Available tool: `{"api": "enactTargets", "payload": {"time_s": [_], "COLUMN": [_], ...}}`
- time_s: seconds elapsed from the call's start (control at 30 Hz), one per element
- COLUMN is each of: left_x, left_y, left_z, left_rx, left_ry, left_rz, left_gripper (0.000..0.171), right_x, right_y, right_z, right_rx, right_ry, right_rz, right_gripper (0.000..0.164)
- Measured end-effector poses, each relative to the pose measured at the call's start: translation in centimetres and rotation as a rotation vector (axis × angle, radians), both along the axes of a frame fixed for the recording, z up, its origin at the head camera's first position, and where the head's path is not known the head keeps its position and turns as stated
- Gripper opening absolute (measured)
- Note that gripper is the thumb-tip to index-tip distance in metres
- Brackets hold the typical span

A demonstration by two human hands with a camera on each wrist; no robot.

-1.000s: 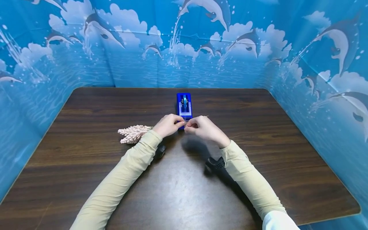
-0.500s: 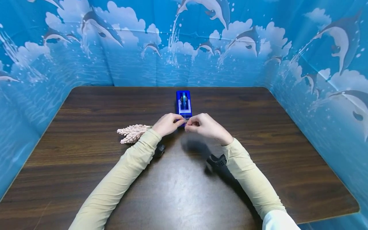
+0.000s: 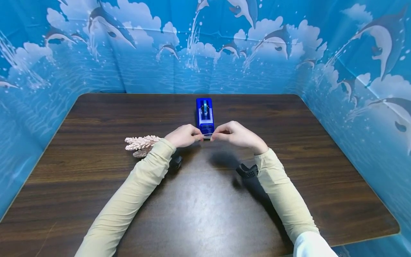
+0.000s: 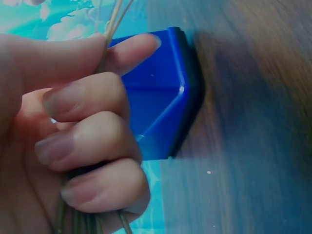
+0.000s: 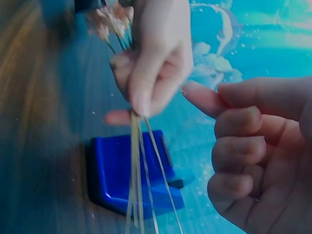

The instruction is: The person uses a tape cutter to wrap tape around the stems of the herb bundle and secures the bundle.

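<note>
My left hand (image 3: 183, 135) grips a bunch of dried flowers by its thin stems (image 5: 139, 165), its thumb and fingers curled round them. Pale pink flower heads (image 3: 141, 143) stick out to the left, partly behind the left sleeve. Past the thumb, the bare stem ends (image 4: 114, 22) fan out towards my right hand (image 3: 237, 135). The right fingers are curled, thumb against forefinger, close beside the stems; the right wrist view shows no object between them, though something thin and clear could escape notice. Just beyond both hands stands a blue tape dispenser (image 3: 205, 111).
The dark wood table (image 3: 205, 207) has a curtain with dolphins (image 3: 205, 57) along its far side and to the sides. Black wrist cameras hang below the left wrist (image 3: 175, 162) and right wrist (image 3: 247, 171), just above the tabletop.
My right hand has moved slightly right and my left hand slightly left, so the gap between them is wider. The flower heads have shifted left with the left hand.
</note>
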State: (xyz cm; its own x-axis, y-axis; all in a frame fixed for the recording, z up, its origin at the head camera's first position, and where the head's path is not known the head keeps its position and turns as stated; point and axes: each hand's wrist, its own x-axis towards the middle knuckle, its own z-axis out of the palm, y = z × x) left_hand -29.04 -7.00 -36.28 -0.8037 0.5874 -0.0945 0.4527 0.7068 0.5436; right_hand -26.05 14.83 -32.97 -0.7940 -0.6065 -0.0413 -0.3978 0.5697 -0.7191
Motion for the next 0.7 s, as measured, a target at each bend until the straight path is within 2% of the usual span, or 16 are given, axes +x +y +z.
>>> {"api": "enactTargets", "payload": {"time_s": [0.2,0.37,0.53,0.7], "left_x": [0.3,0.4,0.5,0.8], "left_y": [-0.3,-0.2,0.1,0.1], "left_z": [0.8,1.1,1.3,1.7], "left_rx": [-0.024,-0.011,0.091,0.135], "left_ry": [-0.048,-0.102,-0.148,-0.209], "left_rz": [-0.036,-0.043,-0.036,-0.008], "left_gripper": [0.030,0.033,0.035,0.039], "right_x": [-0.3,-0.4,-0.4,-0.3], "right_y": [0.8,0.6,0.2,0.2], "right_z": [0.2,0.2,0.1,-0.2], "right_rx": [-0.010,-0.042,-0.030,-0.045], "right_ry": [-0.042,-0.022,0.068,0.121], "right_rz": [0.044,0.040,-0.023,-0.116], "right_gripper": [0.020,0.019,0.017,0.016]}}
